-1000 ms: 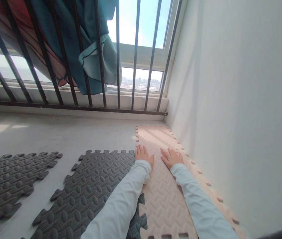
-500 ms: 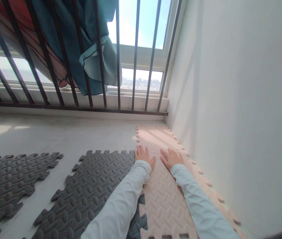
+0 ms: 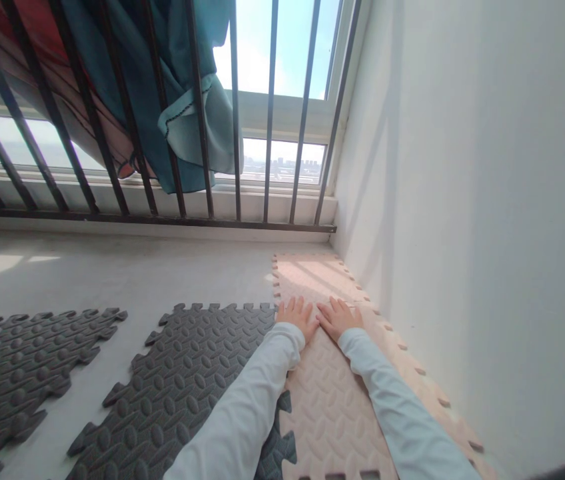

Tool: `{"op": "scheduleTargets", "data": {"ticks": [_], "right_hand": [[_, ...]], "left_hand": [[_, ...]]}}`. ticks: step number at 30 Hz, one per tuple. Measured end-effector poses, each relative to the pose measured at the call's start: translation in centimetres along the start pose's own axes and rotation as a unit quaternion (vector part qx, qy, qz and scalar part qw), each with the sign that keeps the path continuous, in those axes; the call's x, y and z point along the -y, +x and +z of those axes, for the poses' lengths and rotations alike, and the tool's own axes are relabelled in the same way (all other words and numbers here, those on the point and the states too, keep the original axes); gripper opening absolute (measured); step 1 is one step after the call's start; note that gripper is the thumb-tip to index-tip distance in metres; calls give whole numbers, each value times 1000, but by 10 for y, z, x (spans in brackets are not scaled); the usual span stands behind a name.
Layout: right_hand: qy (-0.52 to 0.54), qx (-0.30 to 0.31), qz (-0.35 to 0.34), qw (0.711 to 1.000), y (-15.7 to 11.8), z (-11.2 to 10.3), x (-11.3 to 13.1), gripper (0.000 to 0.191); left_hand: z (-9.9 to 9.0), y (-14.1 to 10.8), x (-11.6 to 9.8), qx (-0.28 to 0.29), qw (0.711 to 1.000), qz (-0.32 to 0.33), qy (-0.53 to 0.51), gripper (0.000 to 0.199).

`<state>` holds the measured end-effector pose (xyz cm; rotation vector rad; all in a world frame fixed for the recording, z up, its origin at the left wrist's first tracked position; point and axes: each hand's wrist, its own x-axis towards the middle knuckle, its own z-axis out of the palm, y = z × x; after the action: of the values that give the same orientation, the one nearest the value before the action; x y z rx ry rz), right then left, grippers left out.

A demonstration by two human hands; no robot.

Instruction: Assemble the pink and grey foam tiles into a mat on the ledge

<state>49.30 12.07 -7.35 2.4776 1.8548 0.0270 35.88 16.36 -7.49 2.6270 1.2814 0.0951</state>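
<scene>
Both hands lie palm down on a beige foam puzzle mat (image 3: pixel 335 407) with a raised tread pattern. My left hand (image 3: pixel 298 317) rests near the mat's left edge, fingers spread, close to a dark grey foam puzzle mat (image 3: pixel 197 360). To its right, my right hand (image 3: pixel 338 317) is flat with its fingers apart, near the seam with another beige mat (image 3: pixel 307 273) that lies beyond in the sunlight. The two thumbs nearly meet; whether they touch I cannot tell. My left forearm covers part of the grey mat's edge along the beige one.
A second dark grey mat (image 3: pixel 12 373) lies on the pale floor (image 3: pixel 127 273) at the left. White wall (image 3: pixel 462 220) rises on the right. Behind stands a black metal railing (image 3: pixel 242 225) before a window, with teal fabric (image 3: pixel 162 113) hanging behind the bars.
My left hand has shifted right, away from the grey mat's corner. My right hand has moved slightly left, so the hands are closer together. The mats look unmoved.
</scene>
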Motion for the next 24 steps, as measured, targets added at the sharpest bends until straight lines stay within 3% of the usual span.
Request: {"op": "scheduleTargets", "data": {"ticks": [2,7,19,24], "right_hand": [[-7,-5,1,1000,-1,1,1,48],[-16,0,-1,1000,-3,3,0,48],[-13,-2,-6,1000,0,6,-2,47],[-10,5,1,1000,-1,4,-1,49]], "left_hand": [[2,1,0,-16,1000,-14,4,59],[11,4,0,-65,987,-145,21,73],[8,4,4,-55,989,-134,17,76],[7,0,1,-73,980,-186,6,78]]}}
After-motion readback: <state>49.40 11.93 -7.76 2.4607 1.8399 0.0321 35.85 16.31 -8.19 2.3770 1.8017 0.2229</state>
